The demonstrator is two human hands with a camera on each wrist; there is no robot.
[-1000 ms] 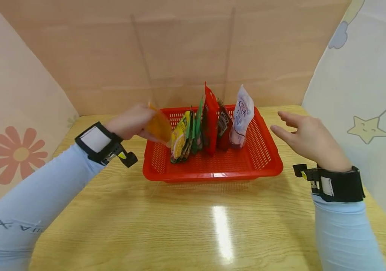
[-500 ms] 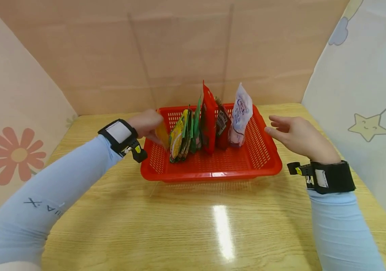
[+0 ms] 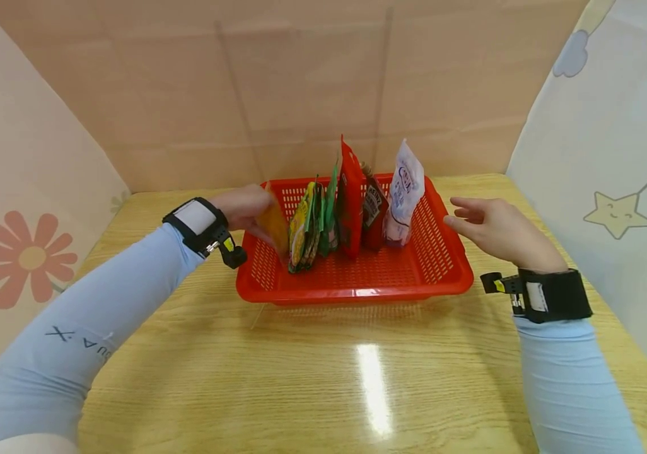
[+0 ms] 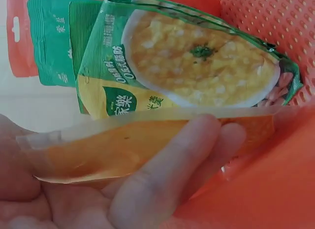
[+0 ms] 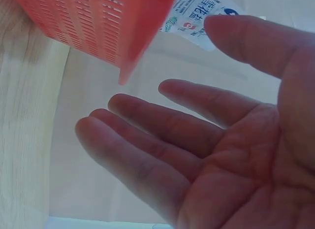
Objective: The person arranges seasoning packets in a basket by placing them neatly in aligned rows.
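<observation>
Within the left end of the red basket (image 3: 357, 296), my left hand (image 3: 246, 210) holds a flat orange packet (image 3: 273, 222) with clear edges. In the left wrist view its fingers lie across the packet (image 4: 106, 150), close against a green and yellow soup packet (image 4: 206, 61) with a bowl printed on it. My right hand (image 3: 499, 230) hovers just off the basket's right rim, fingers extended and thumb apart, holding nothing. The orange packet's lower end is partly hidden in the head view.
To the right of the soup packet stand green packets (image 3: 330, 217), a tall red bag (image 3: 350, 195), a dark red Heinz pouch (image 3: 374, 211) and a white bag (image 3: 405, 183), all upright in the basket. Walls rise behind and beside the wooden table (image 3: 301, 378).
My left hand has moved right with the orange packet, lower into the basket's left end. The soup packet now stands more upright. My right hand has shifted slightly left.
</observation>
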